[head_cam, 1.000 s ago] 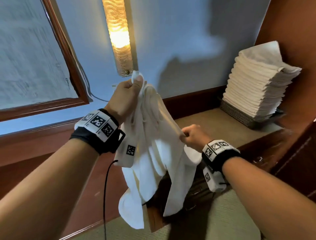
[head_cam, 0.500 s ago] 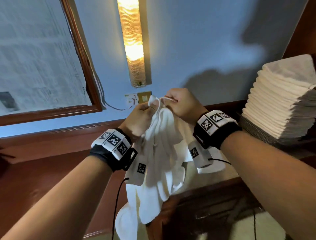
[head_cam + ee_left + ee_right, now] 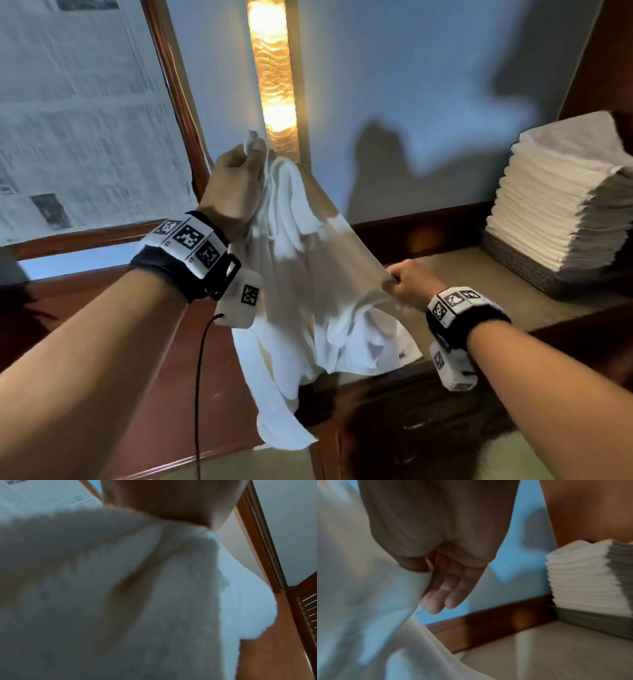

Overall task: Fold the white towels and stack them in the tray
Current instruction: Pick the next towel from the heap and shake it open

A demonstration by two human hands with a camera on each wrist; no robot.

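White towel [image 3: 308,284]: unfolded, held in the air above the front edge of the tabletop [image 3: 479,277], its lower folds hanging past that edge. Left hand [image 3: 233,186]: raised, pinched one towel corner at the top. Right hand [image 3: 409,282]: lower and to the towel's right, pinched a side edge between thumb and forefinger, the other fingers [image 3: 447,595] loosely extended; the cloth was stretched taut between the two hands.

Stack of folded towels [image 3: 561,202]: right of the held towel, well apart, piled high in a woven tray [image 3: 524,270] at the tabletop's far right corner, against a brown side panel. Bare tabletop lay between towel and tray.

Wall lamp [image 3: 274,75]: lit, upright, behind the towel. Wood-framed window [image 3: 178,113]: left of the towel, covered with newspaper; print too blurred to read. Wrist bands [image 3: 191,241]: black-and-white square markers, no legible text.
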